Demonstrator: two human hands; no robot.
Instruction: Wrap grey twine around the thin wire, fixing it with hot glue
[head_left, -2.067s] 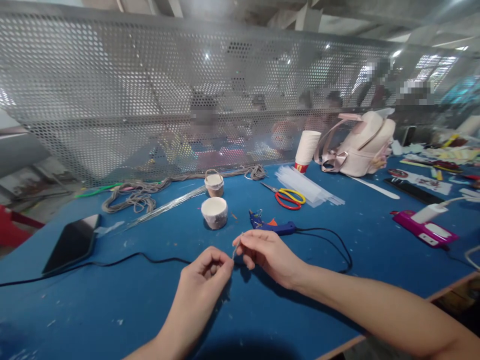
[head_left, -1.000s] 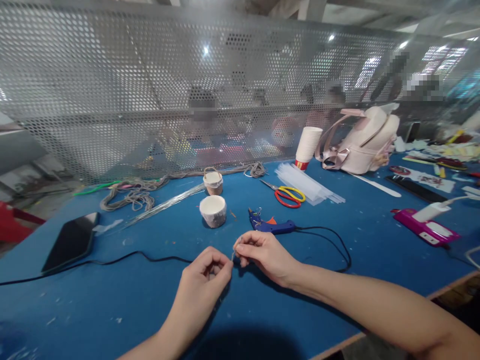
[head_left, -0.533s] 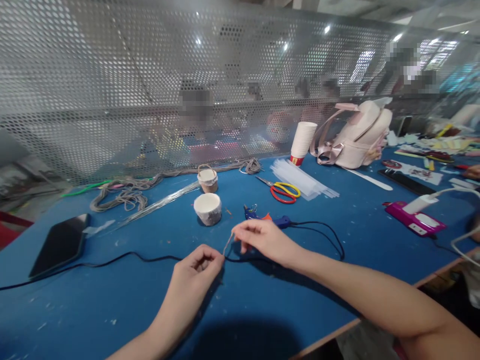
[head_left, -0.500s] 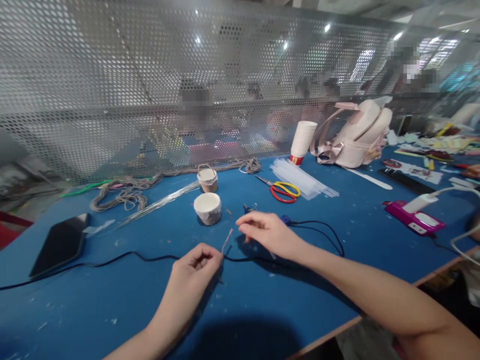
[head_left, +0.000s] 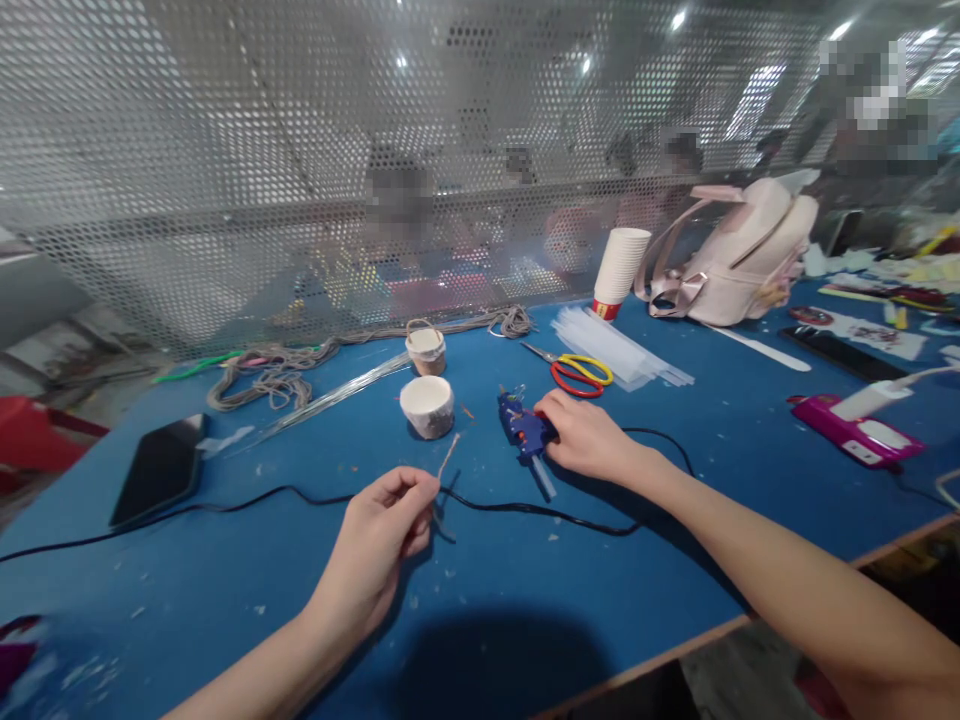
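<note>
The left hand (head_left: 382, 530) had its thumb and forefinger clamped on a short twine (head_left: 448, 458), which leaned up and to the right, its free tip out past the fingers. The right hand (head_left: 589, 436) had its fingers curled round the grip of the glue gun (head_left: 525, 428); the nozzle pointed away from the person, and a clear glue stick (head_left: 544, 479) stuck out at the rear. Whether the gun touched the desk (head_left: 187, 590) could not be told.

Between the two hands' fingers lay a stretch of blue surface, crossed on the near side by the cord (head_left: 525, 508), which passed behind the left hand and ran leftward close by the phone (head_left: 160, 470). Beyond the left fingers, near the twine's tip, stood the bowl (head_left: 427, 408), with the bucket (head_left: 426, 352) just behind it.

Near the right fingers, on their far side, lay the scissors (head_left: 581, 374), with plastic strips (head_left: 626, 352) past them. A mesh panel (head_left: 225, 200) bounded the far edge. The near edge (head_left: 675, 651) slanted beneath the right arm (head_left: 750, 545), well apart from both hands' fingers.
</note>
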